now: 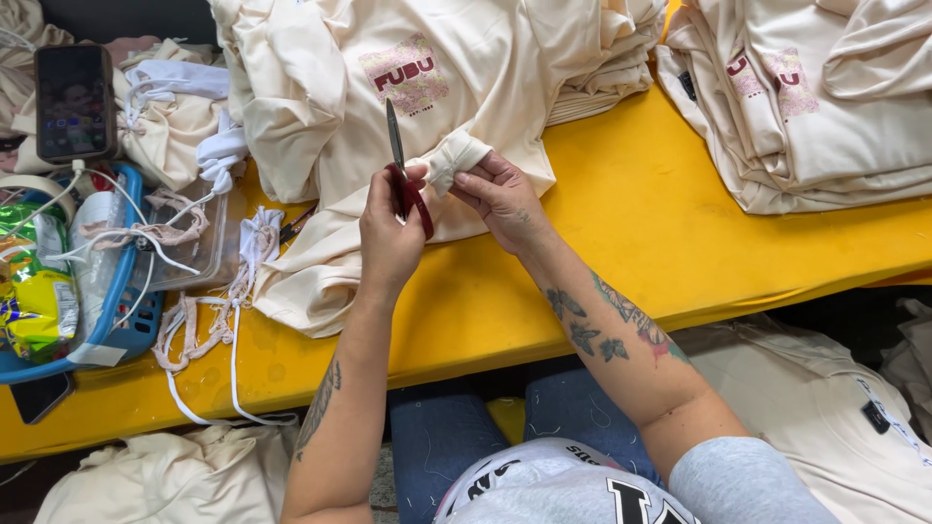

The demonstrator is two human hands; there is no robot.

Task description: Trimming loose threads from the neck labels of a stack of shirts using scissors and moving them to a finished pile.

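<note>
Two hands meet over the yellow table (621, 223): the left hand (388, 233) grips red-handled scissors (400, 170), blades shut and pointing straight up and away, just beside the cream sweatshirt (330, 146) cuff (454, 158) pinched in the right hand (500, 199), its folded end facing the blades.

**Packages, labels, screens — placed relative to blue basket**

Blue basket (124, 291) at left. Inside it: crinkled snack packet (34, 296), yellow-green, shiny. Above it: phone (74, 102), upright rectangle, dark lit screen. Far right of it: small black label (876, 417) on a cream garment.
</note>
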